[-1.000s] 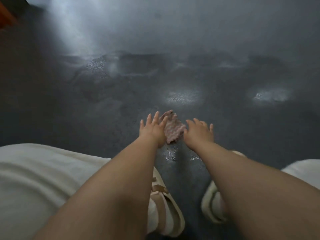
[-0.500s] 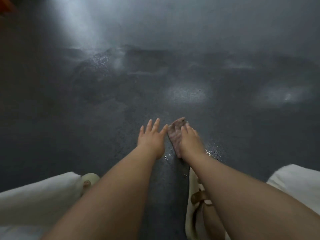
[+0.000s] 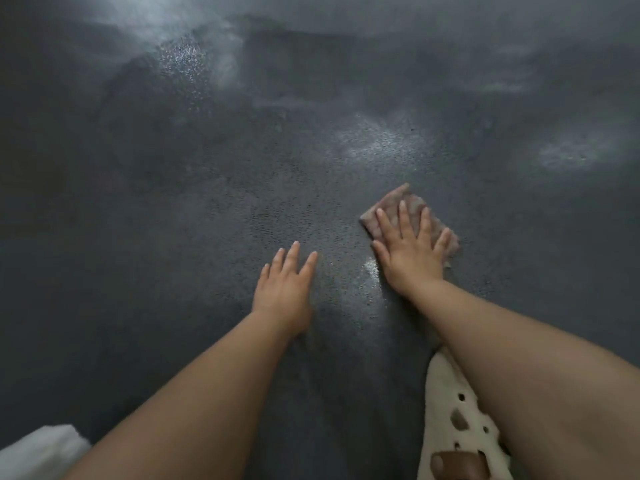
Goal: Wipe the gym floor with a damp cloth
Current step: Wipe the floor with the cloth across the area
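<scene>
step: wiping | cloth (image 3: 408,211) flat on the dark floor (image 3: 207,202), ahead and to the person's right | right hand (image 3: 410,252) pressing it, fingers straight and spread | left hand (image 3: 284,287) open, holds nothing, contact unclear | tip: I'd keep the palm flat, overlap strokes, work toward the dull patches

- The dark grey speckled gym floor (image 3: 207,202) shows a fine pebbled grain, with pale, whitish glossy patches of sheen further out and a small bright wet streak between the hands.
- The small folded cloth (image 3: 398,202) is a dusty pink mottled with brownish-grey.
- The cream perforated sandal (image 3: 450,403) at lower right is dotted with dark holes and crossed by a brown strap.
- The soft fabric (image 3: 38,452) at the lower left corner is plain white.
</scene>
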`<state>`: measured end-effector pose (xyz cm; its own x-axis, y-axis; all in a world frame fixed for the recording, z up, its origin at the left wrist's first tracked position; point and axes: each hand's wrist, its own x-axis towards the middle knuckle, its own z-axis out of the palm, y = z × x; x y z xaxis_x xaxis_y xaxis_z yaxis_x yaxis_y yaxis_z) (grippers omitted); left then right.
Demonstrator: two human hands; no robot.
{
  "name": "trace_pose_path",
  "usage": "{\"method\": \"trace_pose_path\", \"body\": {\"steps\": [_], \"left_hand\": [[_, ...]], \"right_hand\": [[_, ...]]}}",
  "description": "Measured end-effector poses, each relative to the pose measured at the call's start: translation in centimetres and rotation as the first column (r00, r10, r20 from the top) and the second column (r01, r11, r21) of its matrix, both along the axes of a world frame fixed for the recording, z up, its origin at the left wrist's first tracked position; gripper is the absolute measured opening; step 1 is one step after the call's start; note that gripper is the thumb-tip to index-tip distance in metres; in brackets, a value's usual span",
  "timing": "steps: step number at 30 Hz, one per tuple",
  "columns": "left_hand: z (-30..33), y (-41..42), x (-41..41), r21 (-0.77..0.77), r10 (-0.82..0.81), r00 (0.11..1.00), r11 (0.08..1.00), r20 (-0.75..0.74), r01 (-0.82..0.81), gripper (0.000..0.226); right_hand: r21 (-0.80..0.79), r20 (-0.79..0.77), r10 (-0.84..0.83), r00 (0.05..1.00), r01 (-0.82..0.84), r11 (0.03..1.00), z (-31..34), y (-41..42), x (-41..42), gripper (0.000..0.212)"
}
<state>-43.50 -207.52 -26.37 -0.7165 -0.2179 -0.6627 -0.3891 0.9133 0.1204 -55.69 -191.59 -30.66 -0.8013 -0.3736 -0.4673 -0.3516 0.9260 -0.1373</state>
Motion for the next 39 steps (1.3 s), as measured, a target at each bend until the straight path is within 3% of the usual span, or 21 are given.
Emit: {"method": "trace_pose_path", "body": {"steps": [2,4,7,10,12,13,15,17,18,19,21,23,25,27,29,34,36,39], "left_hand": [[0.0,-1.0,-0.3,0.004,0.042,0.999,0.999,-0.022,-0.042,0.078],[0.0,-1.9,-0.8,-0.001,0.071,0.996,0.997,-0.055,-0.071,0.074],[-0.3,-3.8,-1.8,-0.017,0.089,0.992,0.996,-0.088,-0.091,0.073],[-0.6,-5.9,-3.3,-0.016,0.099,0.992,0.995,-0.080,-0.101,0.073],[-0.5,-7.1,-4.3,-0.016,0.107,0.991,0.994,-0.075,-0.108,0.074],[-0.5,-7.7,-4.7,-0.016,0.105,0.992,0.994,-0.072,-0.107,0.075],[-0.3,-8.9,-5.5,-0.023,0.109,0.992,0.994,-0.061,-0.110,0.077],[-0.1,-10.1,-6.2,-0.012,0.144,0.988,0.989,-0.051,-0.145,0.080],[0.0,-10.7,-6.7,0.000,0.165,0.985,0.986,-0.044,-0.165,0.082],[0.1,-11.3,-7.1,0.012,0.175,0.984,0.985,-0.033,-0.175,0.088],[0.1,-12.4,-8.0,0.006,0.150,0.989,0.989,-0.007,-0.150,0.109],[-0.2,-13.4,-8.7,-0.055,0.095,0.995,0.994,0.013,-0.094,0.125],[-0.3,-14.1,-9.3,-0.103,0.068,0.997,0.993,0.048,-0.063,0.133],[-0.4,-14.4,-9.6,-0.107,0.077,0.993,0.992,0.091,-0.067,0.136],[-0.6,-14.6,-9.8,-0.088,0.095,0.989,0.992,0.112,-0.086,0.136],[-1.0,-14.7,-10.2,-0.039,0.110,0.990,0.994,0.093,-0.106,0.137],[-1.1,-14.8,-10.2,-0.035,0.118,0.990,0.993,0.081,-0.115,0.138],[-1.2,-14.7,-10.1,-0.037,0.130,0.988,0.991,0.079,-0.127,0.138]], "right_hand": [[-0.016,-0.025,-0.113,0.993,0.113,0.994,-0.1,-2.9,-0.2,0.057],[-0.036,-0.052,-0.095,0.994,0.094,0.995,-0.3,-5.3,1.9,0.058],[-0.134,-0.153,0.154,0.976,-0.175,0.975,-1.0,-6.0,6.9,0.057],[-0.147,-0.146,0.482,0.864,-0.501,0.853,-1.3,-3.6,7.3,0.051],[-0.142,-0.221,0.517,0.827,-0.552,0.822,-1.7,-2.0,4.2,0.051],[-0.135,-0.262,0.420,0.869,-0.464,0.875,-1.7,-1.6,2.2,0.053],[-0.140,-0.258,0.048,0.965,-0.086,0.986,-1.4,-2.2,-1.8,0.052],[-0.138,-0.183,-0.251,0.950,0.228,0.964,-1.1,-4.5,-3.4,0.052],[-0.131,-0.177,-0.288,0.941,0.268,0.954,-1.0,-6.2,-3.1,0.054],[-0.144,-0.160,-0.253,0.954,0.231,0.962,-0.9,-8.0,-2.3,0.055],[-0.220,-0.224,0.049,0.973,-0.100,0.970,-1.6,-10.7,0.1,0.057],[-0.203,-0.275,0.382,0.882,-0.442,0.874,-2.1,-11.2,1.0,0.055],[-0.188,-0.284,0.497,0.820,-0.556,0.809,-2.3,-10.4,-2.0,0.057],[-0.204,-0.255,0.361,0.897,-0.415,0.887,-2.2,-9.3,-6.4,0.057],[-0.189,-0.224,0.035,0.974,-0.078,0.979,-1.9,-8.3,-11.2,0.053],[-0.078,-0.149,-0.410,0.900,0.403,0.912,-0.7,-10.2,-18.1,0.054],[-0.093,-0.127,-0.415,0.901,0.405,0.909,-0.7,-13.1,-18.9,0.054],[-0.155,-0.110,-0.104,0.988,0.086,0.984,-0.9,-17.8,-16.4,0.052]]}}
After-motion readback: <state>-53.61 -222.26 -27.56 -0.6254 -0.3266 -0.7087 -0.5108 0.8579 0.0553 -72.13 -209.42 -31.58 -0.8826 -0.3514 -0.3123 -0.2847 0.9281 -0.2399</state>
